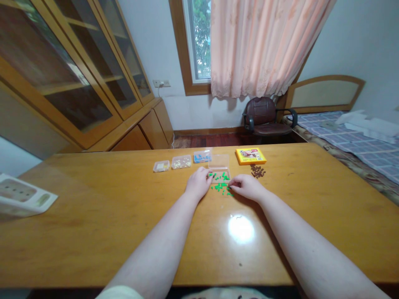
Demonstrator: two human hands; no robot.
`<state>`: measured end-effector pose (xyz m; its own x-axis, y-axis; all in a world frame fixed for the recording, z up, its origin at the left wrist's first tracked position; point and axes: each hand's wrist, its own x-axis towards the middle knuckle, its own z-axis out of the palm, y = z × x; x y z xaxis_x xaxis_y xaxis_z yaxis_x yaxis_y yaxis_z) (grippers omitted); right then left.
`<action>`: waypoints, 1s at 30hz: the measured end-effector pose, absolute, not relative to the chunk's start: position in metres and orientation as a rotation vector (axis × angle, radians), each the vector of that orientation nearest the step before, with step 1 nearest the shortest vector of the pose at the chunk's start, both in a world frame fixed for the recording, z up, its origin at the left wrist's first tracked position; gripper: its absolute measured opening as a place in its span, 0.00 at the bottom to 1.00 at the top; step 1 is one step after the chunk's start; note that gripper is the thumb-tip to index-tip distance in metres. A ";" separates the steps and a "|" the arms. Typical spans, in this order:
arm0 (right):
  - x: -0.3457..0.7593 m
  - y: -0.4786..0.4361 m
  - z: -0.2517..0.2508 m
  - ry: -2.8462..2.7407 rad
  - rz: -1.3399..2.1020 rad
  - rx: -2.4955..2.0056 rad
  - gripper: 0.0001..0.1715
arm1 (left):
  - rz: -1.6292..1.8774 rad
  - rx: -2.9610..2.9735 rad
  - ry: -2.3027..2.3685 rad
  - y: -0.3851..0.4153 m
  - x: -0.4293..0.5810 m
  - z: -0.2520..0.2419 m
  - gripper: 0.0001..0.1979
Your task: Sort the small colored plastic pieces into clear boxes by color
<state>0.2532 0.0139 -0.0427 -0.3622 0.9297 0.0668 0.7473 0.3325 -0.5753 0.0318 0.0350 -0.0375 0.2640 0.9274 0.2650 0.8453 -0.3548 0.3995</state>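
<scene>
A clear plastic box (pixel 230 177) with its lid (pixel 218 161) tipped back stands on the table, some small green pieces inside it. More green pieces (pixel 219 187) lie loose on the wood just in front. My left hand (pixel 198 182) is curled at the box's left side, its fingertips closed on the edge there. On the other side, my right hand (pixel 247 186) has thumb and fingers pinched together beside the loose green pieces. Whatever is between those fingertips is too small to make out.
Three clear boxes stand left: one with blue pieces (pixel 202 157), one with pale pieces (pixel 181 162), one with whitish and yellow pieces (pixel 161 166). Right are a yellow box (pixel 250 156) and a brown pile (pixel 257 171). A white holder (pixel 25 197) sits far left.
</scene>
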 end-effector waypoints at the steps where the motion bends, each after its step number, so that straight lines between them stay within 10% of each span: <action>1: 0.254 0.013 -0.042 -2.244 0.650 -1.459 0.10 | 0.681 2.364 1.648 0.034 0.032 -0.038 0.11; 30: 0.243 0.008 -0.040 -2.440 0.422 -1.382 0.09 | 0.678 2.455 1.399 0.027 0.039 -0.033 0.13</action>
